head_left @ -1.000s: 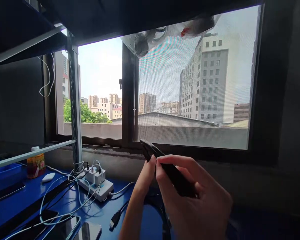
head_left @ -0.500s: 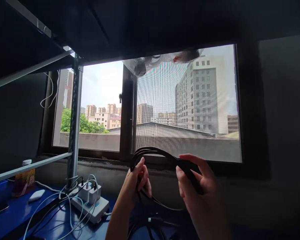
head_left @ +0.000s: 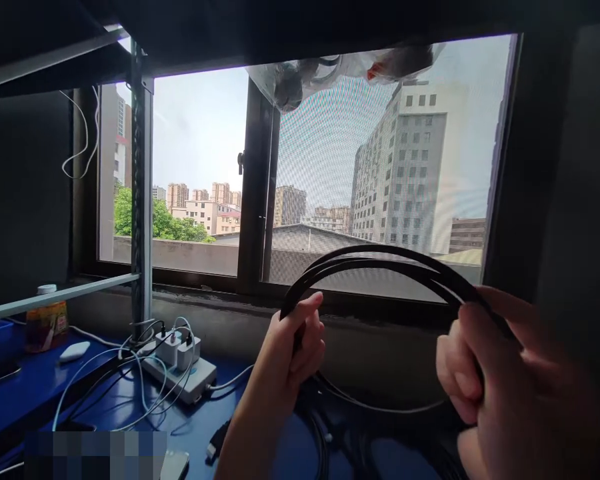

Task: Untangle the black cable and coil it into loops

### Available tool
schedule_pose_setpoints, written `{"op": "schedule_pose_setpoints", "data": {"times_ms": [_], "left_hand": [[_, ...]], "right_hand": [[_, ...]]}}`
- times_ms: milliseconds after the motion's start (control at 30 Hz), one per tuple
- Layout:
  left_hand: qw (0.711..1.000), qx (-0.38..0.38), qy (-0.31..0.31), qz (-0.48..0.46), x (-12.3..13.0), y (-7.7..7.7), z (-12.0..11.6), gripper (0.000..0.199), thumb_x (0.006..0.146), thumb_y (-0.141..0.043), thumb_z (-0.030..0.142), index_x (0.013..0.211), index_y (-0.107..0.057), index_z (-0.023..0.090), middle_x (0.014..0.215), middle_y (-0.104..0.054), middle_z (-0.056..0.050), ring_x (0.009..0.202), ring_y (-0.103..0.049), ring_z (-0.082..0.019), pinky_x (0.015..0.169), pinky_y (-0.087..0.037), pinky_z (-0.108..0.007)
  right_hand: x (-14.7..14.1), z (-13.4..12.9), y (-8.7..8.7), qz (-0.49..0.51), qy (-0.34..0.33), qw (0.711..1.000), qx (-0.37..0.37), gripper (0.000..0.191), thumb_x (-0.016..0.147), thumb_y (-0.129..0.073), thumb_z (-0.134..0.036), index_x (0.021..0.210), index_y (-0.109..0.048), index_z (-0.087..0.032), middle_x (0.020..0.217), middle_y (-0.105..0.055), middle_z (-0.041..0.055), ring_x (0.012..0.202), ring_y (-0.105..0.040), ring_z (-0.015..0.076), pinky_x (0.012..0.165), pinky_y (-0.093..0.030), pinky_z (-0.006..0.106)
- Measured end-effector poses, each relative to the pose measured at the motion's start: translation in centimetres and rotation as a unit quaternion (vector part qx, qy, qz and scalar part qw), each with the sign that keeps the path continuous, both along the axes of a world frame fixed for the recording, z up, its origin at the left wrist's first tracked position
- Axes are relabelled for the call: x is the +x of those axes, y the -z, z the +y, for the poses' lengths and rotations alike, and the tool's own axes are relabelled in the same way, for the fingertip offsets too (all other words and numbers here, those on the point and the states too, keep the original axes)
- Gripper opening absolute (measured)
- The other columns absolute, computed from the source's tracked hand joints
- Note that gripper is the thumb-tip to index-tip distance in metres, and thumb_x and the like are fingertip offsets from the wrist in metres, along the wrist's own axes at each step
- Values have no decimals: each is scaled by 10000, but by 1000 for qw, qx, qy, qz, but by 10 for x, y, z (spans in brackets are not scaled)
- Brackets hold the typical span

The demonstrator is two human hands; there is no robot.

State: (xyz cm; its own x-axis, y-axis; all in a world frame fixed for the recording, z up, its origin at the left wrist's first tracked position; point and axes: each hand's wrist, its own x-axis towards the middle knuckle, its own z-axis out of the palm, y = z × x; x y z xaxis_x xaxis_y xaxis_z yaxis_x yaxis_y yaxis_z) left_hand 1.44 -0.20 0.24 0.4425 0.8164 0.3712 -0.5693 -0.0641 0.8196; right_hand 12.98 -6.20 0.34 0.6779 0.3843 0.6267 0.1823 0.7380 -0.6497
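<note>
Several loops of black cable [head_left: 375, 260] arch between my two hands in front of the window. My left hand [head_left: 295, 347] is closed round the left side of the loops, thumb on top. On the right side, my right hand [head_left: 500, 360] grips the same cable between thumb and fingers; its lower part is dark and blurred. A thinner strand sags below, from one hand towards the other. More black cable [head_left: 323, 440] lies on the blue table under my hands, with a plug [head_left: 215, 445] beside my left forearm.
A white power strip [head_left: 195, 380] with chargers and tangled cords sits left of my left hand. Further left are a bottle [head_left: 47, 323], a white object [head_left: 75, 352] and a phone [head_left: 0, 375]. A metal shelf post [head_left: 143, 200] rises before the window; a shelf hangs overhead.
My hands have moved apart, my right hand going further right, and the cable loops now form a wider arch. The view has tilted down a little.
</note>
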Motion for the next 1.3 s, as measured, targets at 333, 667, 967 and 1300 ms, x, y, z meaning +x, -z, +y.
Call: {"op": "schedule_pose_setpoints", "data": {"times_ms": [333, 667, 967, 1300], "left_hand": [[991, 15, -130, 29, 0, 2, 3, 415, 605, -556, 397, 348, -307, 187, 254, -203, 88, 209, -194, -12, 261, -105, -157], [988, 19, -154, 24, -8, 3, 8, 407, 625, -543, 372, 372, -284, 187, 280, -202, 86, 232, -174, -12, 287, -114, -175], [984, 15, -173, 27, -11, 3, 9, 422, 667, -542, 362, 363, -296, 202, 309, -182, 64, 264, -156, -41, 321, -94, -245], [983, 23, -178, 24, -12, 5, 12, 423, 667, -563, 358, 377, -300, 199, 324, -179, 66, 273, -150, -44, 318, -109, -229]], "right_hand": [[-1, 14, 3, -35, 6, 999, -23, 305, 698, -636, -518, 764, -588, -224, 400, -388, -74, 318, -318, 45, 280, -216, 151], [-15, 8, 7, -120, 95, 988, -1, 260, 801, -547, -450, 985, -601, -274, 583, -519, -41, 446, -423, 66, 382, -304, 187], [-16, 15, 2, -122, 55, 991, -22, 303, 798, -525, -480, 880, -620, -204, 546, -510, -42, 367, -387, 52, 329, -275, 192], [-19, 13, 5, -101, 45, 994, 1, 244, 768, -588, -443, 847, -622, -214, 454, -432, -78, 327, -362, 35, 298, -288, 143]]}}
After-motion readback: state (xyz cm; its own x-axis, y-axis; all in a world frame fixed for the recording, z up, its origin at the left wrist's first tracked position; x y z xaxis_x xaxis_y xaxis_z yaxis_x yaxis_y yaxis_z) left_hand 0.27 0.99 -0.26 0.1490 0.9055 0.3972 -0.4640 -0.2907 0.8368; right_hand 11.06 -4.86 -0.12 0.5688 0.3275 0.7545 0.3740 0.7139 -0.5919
